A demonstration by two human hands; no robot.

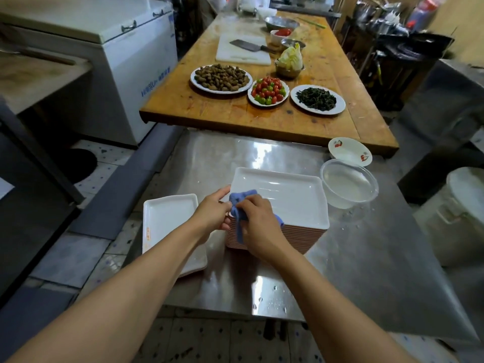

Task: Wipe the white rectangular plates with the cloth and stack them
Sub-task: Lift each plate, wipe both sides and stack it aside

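Top white plate (pixel 288 197) lying flat, face up, on a tall stack of plates (pixel 277 235) near the middle of the steel bench (pixel 366 258), probably so the pile itself serves as a steady rest for wiping. Long axis running roughly from 9 to 3 o'clock, slightly skewed, with the near left corner turned toward the wearer. Blue cloth (pixel 239 205) bunched at that corner, at about 8 o'clock on the plate, one tail hanging down the side of the stack. Right hand (pixel 258 224) curled round the cloth, pressing it to the rim; left hand (pixel 213 213) pinching the cloth's other end beside the plate's left edge, seemingly gathering or folding it before a stroke. Wet streaks visible on the plate's face, so the wipe looks unfinished. At 9 o'clock from the stack, a second, lower pile of plates (pixel 167 221) set just beside it with its long axis running 12 to 6, likely the wiped ones kept within easy reach. At 2 o'clock, a clear bowl of water (pixel 349 186), and a small flowered bowl (pixel 349 150) beyond it. Farther off at 12 o'clock, a wooden table (pixel 235 113) with dishes of food.
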